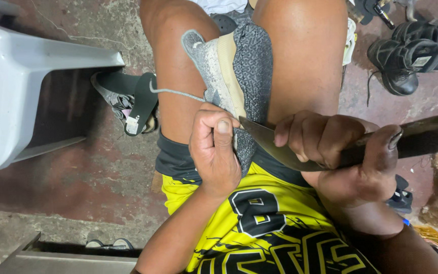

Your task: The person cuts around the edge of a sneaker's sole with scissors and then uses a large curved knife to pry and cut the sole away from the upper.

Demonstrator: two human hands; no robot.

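Yellow jersey cloth (280,238) with black print fills the near view, and just above it both hands work at the lap. Left hand (214,152) has its fingers curled tight around the lower end of a grey knit shoe (239,71), thumb pressed on top; the shoe is wedged sole-up between the bare knees. Right hand (345,152) is clenched about a long dark knife (290,152), its tip touching the shoe beside the left thumb. On the floor stand a white plastic chair (16,86) at the left and black shoes (411,56) at the upper right.
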